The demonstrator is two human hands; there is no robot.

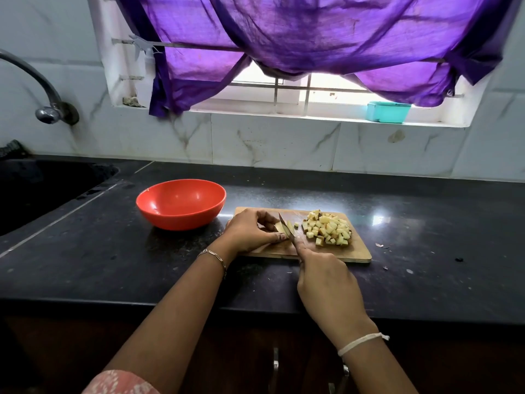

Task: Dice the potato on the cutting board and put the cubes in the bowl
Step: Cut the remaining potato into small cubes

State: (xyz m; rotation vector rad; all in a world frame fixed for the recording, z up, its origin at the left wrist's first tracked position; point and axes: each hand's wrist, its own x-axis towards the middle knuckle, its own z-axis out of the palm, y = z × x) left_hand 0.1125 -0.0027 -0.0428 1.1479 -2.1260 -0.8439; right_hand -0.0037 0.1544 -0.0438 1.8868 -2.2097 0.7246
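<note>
The surface (113, 265) is a dark, speckled stone top running the width of the kitchen, dusty in places, with a few scraps of peel lying to the right of the cutting board (355, 253). A black sink (42, 189) is sunk into its left end, and a curved metal tap (42, 89) comes out of the wall above it. The wall behind is white marble-look tile (270, 140). Above it a barred window (326, 86) lets in bright daylight under a bunched purple curtain (312, 32), and a teal box (387, 111) sits on the sill.

The wooden cutting board lies near the middle of the surface, with the red bowl (176, 220) just beside its left far corner; no potato is visible inside the bowl. A heap of potato cubes (328, 230) covers the right half of the board.

The left grip (250, 231) is curled over the last uncut potato piece (279, 227), pinning it to the board. The right grip (326, 282) is clenched round the handle of a knife (285, 227), whose blade is tilted and set into that piece right against the left fingertips.
</note>
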